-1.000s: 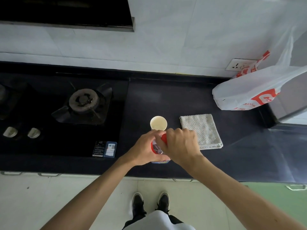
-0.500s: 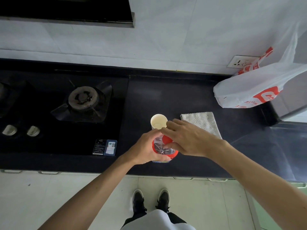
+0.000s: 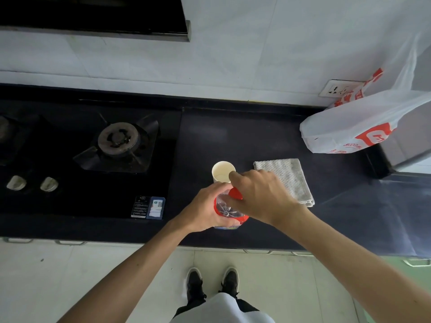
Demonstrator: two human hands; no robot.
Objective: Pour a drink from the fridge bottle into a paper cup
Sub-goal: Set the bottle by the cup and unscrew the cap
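**Cap in hand, bottle steadied beside the cup**

A clear plastic bottle with a red label and red cap (image 3: 229, 209) stands upright on the dark stone surface (image 3: 268, 136), near its front edge. The left hand (image 3: 205, 209) wraps its body in a closed grip. The right hand (image 3: 258, 197) comes over the top, fingers closed on the cap; whether the cap is loose cannot be told. Just behind the bottle stands a white paper cup (image 3: 223, 171), open and upright, with a folded grey cloth (image 3: 288, 179) beside it.

The bottle looks thin-walled and likely gives under pressure, so squeezing the middle could push liquid out once it is open; a hold low on the label seems safer. Fresh from the fridge, it may be slick. The cup is light and would tip easily if nudged.
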